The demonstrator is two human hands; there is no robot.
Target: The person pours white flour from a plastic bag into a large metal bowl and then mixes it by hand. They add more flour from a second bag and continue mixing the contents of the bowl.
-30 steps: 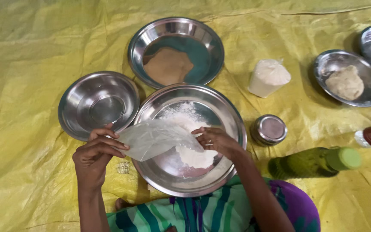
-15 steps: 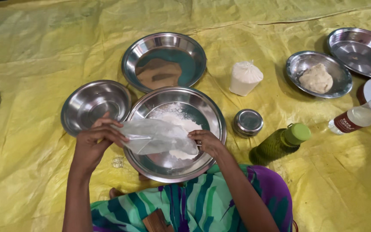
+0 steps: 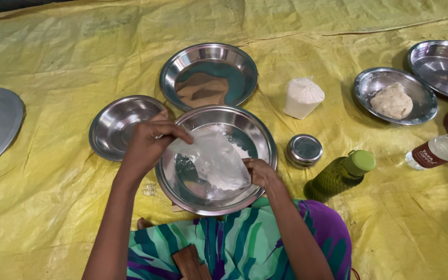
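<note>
A clear bag [image 3: 214, 159] is held tilted over the big steel plate [image 3: 265, 136], and white flour [image 3: 237, 148] appears to be emptied out of it. The bag's upper edge is pinched shut in the left hand [image 3: 149, 142], its lower corner in the right hand [image 3: 259, 172]. A firmer tilt seems called for next.

Both forearms are bare, with no sleeves, rings or bangles showing on the left hand [image 3: 146, 145] or the right hand [image 3: 261, 173]. The lap wears a garment [image 3: 245, 243] striped in green, teal and white with purple areas.
</note>
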